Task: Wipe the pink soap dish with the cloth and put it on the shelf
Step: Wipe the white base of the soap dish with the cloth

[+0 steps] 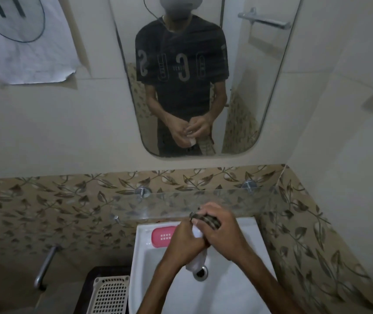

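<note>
Both hands sit close together over the white sink (244, 288), and I see little room around them: the glass shelf (176, 203) runs just behind the knuckles, and the leaf-patterned tiled wall (45, 205) closes in behind the shelf and on the right. Open room lies over the basin in front, around the metal drain (201, 272).

My left hand (186, 240) comes in from the lower left, its fingers curled round a white cloth (198, 260) that hangs limp and crumpled from the bottom of the fist toward the drain. My right hand (223, 231) crosses in from the lower right with its forearm angled steeply, its fingers wrapped round a dark patterned piece (206, 219) that sticks out past the knuckles; I cannot tell whether that is part of the same cloth. The two hands touch.

The pink soap dish (161, 236) lies flat on the sink's back ledge, just left of the left hand and partly hidden by it. It is a rounded plastic oblong with a small grid of pale slots in its middle. A white plastic basket (111, 295) with square mesh stands beside the sink's left rim, and a metal pipe (45, 266) runs down the wall further left. The mirror (244, 87) above reflects the hands.
</note>
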A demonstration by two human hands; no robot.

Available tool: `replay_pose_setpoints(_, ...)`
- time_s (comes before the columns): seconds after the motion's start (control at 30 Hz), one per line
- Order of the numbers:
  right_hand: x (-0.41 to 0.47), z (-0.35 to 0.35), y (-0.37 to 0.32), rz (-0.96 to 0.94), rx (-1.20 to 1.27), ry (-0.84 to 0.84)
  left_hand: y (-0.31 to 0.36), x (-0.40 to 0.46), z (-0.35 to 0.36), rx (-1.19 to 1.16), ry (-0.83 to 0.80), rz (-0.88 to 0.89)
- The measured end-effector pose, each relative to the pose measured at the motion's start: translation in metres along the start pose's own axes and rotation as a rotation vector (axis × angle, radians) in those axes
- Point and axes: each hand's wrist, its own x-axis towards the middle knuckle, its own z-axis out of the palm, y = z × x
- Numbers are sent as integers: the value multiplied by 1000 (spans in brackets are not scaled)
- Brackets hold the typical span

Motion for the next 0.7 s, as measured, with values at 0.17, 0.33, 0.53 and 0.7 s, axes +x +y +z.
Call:
replay_pose_setpoints(0.17, -6, 3, 5, 146, 43, 218, -15, -5, 11, -80, 99, 9)
replay_pose_setpoints(0.33, -26, 18, -5, -72, -28, 128, -19, -6, 17, -101, 146, -17)
replay_pose_setpoints(0.53, -13, 8, 10, 201, 70, 393, -15, -2, 15, -112, 105, -31)
replay_pose_setpoints(0.7, -19, 11, 8, 55, 74, 305, -14, -1, 12, -157, 97, -46)
